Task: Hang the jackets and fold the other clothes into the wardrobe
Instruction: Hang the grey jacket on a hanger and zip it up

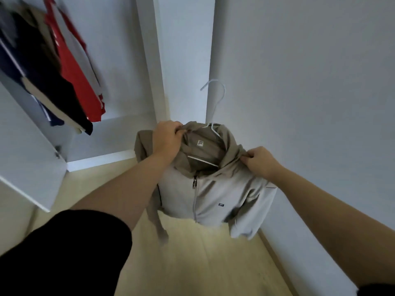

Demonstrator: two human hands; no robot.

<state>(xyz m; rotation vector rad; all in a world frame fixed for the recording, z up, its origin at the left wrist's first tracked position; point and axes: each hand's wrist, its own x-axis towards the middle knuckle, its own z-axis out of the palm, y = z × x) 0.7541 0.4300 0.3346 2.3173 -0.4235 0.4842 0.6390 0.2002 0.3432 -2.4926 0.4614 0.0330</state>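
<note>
Not much else on my feed tbh. Using the pale wood floor [203, 263] as the anchor: it fills the bottom middle of the shot, with plank seams running away from me and a brighter patch of light across the middle. Along its right edge there's a thin wooden skirting strip [275, 255], and a plain white wall [310, 82] rises straight up from that. At the floor's far end a white upright panel [186, 60] meets that wall in a corner.
</note>
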